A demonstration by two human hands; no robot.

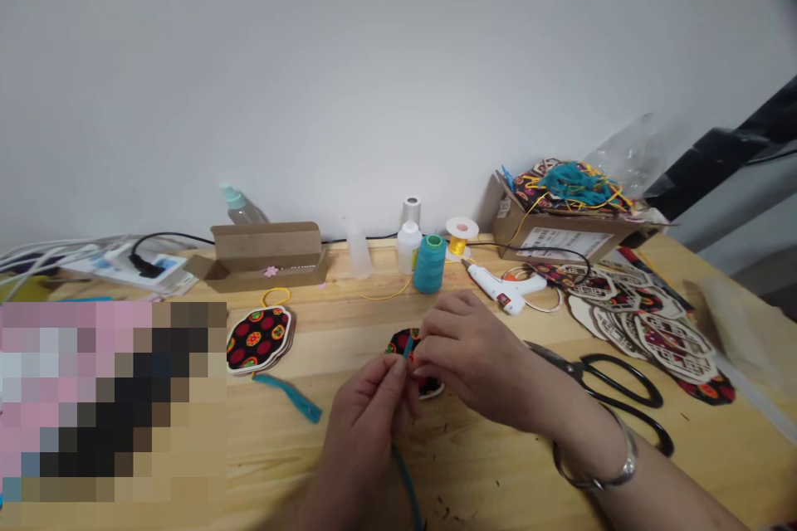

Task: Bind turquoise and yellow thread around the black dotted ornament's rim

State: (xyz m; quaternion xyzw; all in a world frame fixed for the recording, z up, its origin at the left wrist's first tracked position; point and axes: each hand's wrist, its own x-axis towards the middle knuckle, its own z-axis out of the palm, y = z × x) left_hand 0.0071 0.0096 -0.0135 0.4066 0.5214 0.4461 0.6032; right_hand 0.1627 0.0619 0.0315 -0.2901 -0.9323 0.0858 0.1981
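My left hand [370,402] pinches a bundle of teal thread. Its upper end stands out above the thumb, and the teal tassel [406,481] hangs below the palm. Close against it, my right hand [479,357] has its fingertips pressed together beside the bundle's top; what they grip is too small to make out. Behind the hands lies a black, red and orange patterned piece with a pale edge [431,387], partly covered by them. A second teal tassel [290,397] rests to the left, below a stack of similar patterned pieces [260,338].
Black-handled scissors [613,382] lie under my right forearm. Farther back are a glue gun [507,286], a teal thread cone [429,264], a yellow thread spool [461,236] and an open cardboard box [267,253]. A full carton [560,224] and spread cut-out pieces [647,323] occupy the right.
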